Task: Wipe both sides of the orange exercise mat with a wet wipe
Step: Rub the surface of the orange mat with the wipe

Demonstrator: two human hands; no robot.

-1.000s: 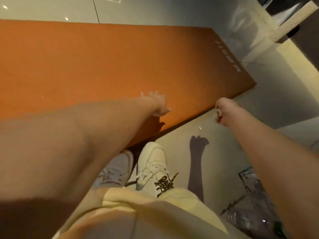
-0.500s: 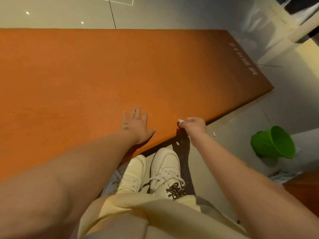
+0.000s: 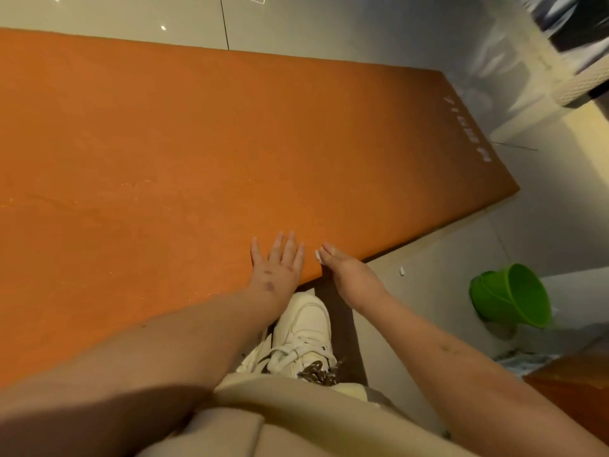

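Straight-fingered left hand (image 3: pixel 276 270) lies flat on orange foam mat (image 3: pixel 197 143); right hand (image 3: pixel 347 277), nearer now, pinches small white scrap (image 3: pixel 318 255).

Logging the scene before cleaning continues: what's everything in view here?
Exercise mat: one, orange, flat on the floor, white lettering at right end.
Bucket: one, green, on its side, right of the mat.
White scrap: one, on the floor between mat and bucket.
Shoe: one, cream, by the mat's near edge.
Beige clothing: bottom centre.
Left hand: flat on the mat.
Right hand: at the mat's edge, white bit at fingertips; grip unclear.
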